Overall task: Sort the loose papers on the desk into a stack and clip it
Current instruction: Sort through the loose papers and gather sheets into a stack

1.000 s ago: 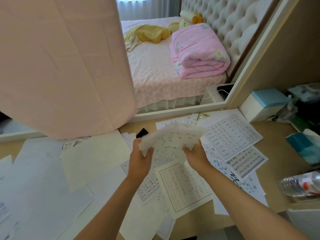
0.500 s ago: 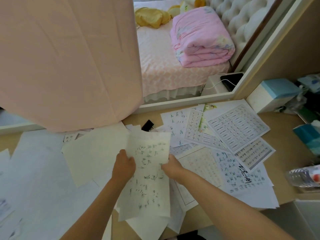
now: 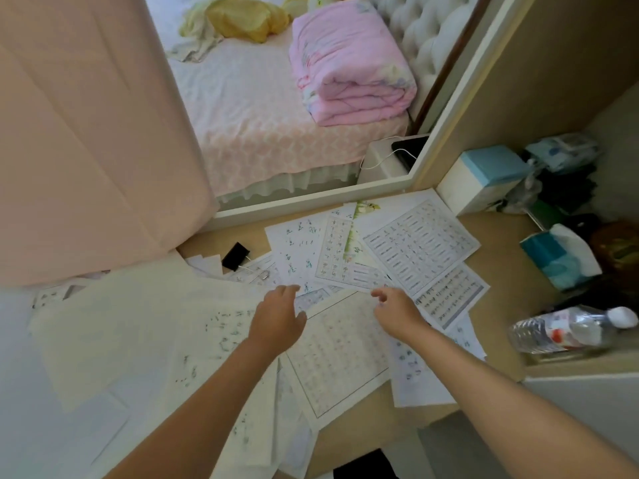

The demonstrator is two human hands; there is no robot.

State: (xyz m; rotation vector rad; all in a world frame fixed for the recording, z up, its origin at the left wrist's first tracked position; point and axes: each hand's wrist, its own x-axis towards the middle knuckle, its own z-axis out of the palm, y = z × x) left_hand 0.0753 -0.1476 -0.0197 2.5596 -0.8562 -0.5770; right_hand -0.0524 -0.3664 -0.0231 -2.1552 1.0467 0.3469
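Through the head camera, my left hand (image 3: 276, 321) is spread with the fingers straight and my right hand (image 3: 397, 311) is loosely curled. Both hold nothing, low over the loose papers (image 3: 418, 243) strewn across the desk (image 3: 501, 264). These sheets look light, thin and floppy, and likely to slide on each other. I'd pinch the grid worksheet (image 3: 339, 357) by a free corner. The black binder clip (image 3: 235, 255) lies just beyond.
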